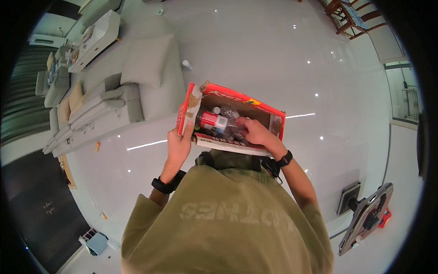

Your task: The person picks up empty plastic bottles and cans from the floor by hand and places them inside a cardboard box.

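A red cardboard box (244, 97), worn at its edges, is held open-side up in front of my waist. My left hand (179, 144) grips its left end, the thumb lying over the torn white flap. Inside lies a clear plastic bottle with a red label (213, 120), tilted across the box. Reaching in over the near wall, my right hand (257, 133) has its fingers closed around the clear end of that bottle; the fingertips are partly hidden. Behind it are another clear plastic bottle (230, 111) and a white cap (216, 110). Further contents underneath are hard to tell apart.
A white bottle (187, 65) lies on the glossy tiled floor (253, 51) beyond the box. A grey sofa (131, 102) stands at left, with a small orange object (98, 146) near it. At right is a stand with a tilted panel (366, 219); a wooden chair (354, 17) is far right.
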`<state>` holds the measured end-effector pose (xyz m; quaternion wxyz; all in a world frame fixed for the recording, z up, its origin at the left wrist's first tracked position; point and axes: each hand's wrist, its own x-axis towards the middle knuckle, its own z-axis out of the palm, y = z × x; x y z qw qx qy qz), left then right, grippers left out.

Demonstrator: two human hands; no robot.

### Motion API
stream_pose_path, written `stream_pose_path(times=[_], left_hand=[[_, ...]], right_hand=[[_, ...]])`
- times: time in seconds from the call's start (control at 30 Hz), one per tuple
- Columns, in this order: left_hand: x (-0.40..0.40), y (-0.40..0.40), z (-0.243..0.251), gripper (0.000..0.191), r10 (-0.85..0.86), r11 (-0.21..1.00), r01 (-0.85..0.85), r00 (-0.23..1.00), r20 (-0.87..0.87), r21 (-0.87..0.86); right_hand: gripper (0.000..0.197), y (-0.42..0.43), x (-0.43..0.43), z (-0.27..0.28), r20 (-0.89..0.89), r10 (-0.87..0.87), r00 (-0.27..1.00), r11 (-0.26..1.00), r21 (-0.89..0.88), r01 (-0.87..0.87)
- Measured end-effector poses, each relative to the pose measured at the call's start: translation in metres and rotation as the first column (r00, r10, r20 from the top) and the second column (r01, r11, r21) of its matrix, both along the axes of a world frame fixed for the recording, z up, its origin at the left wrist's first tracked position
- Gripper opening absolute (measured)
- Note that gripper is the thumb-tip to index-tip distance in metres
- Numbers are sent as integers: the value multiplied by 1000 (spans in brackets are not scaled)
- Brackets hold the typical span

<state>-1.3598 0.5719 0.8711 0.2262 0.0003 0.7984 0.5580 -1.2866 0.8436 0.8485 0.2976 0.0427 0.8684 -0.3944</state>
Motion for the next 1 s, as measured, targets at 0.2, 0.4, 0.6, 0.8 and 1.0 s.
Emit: stream_pose_path(times=[0.2, 0.4, 0.6, 0.8, 1.0], left_hand=[[-50, 59, 31, 35, 115, 992, -109, 988, -106, 65], [-136, 112, 25, 37, 220, 975, -220, 972, -79, 10], [-231, 141, -82, 41, 405, 911, -409, 912, 72, 52], [-326, 172, -165, 39, 455, 890, -452, 886, 93, -55], [-419, 191, -256, 34, 583, 804, -595, 782, 221, -17]], right_hand=[[36, 44, -52, 1, -54, 72, 996, 994, -73, -76], [29, 93, -174, 1, -234, 151, 960, 964, 252, -90], [15, 185, -286, 2, -260, -204, 944, 978, -89, 187], [18, 338, -331, -44, -56, -703, 709, 709, -135, 693], [21, 465, -228, -162, 506, -740, 443, 604, 210, 769]])
